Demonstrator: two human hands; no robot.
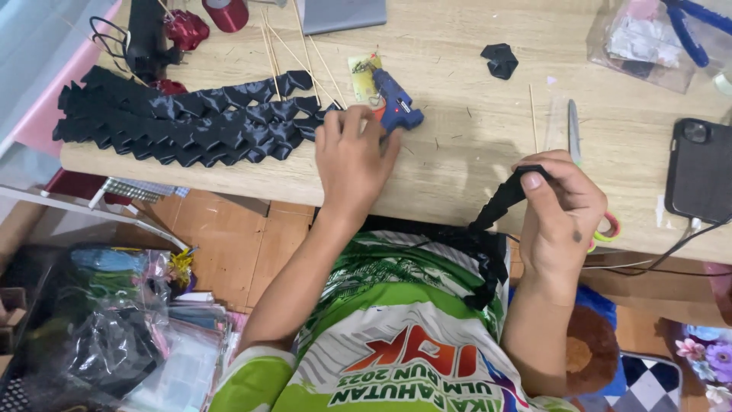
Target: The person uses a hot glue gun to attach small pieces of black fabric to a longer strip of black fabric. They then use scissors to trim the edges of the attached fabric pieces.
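My left hand (352, 156) lies on the wooden table (457, 145), its fingers on the handle of a blue glue gun (396, 103). Just left of that hand are rows of folded black ribbon strips (191, 122). My right hand (560, 210) is at the table's front edge, pinching a strip of folded black ribbon (499, 202) that trails down into my lap. Thin wooden skewers (301, 53) lie across the table behind the glue gun.
A black phone (698, 172) with a cable lies at the right. A small black ribbon piece (500, 59) and a clear bag (644, 38) with blue pliers sit at the back. Scissors (577, 137) lie by my right hand. Plastic bags of supplies (114, 328) rest on the floor.
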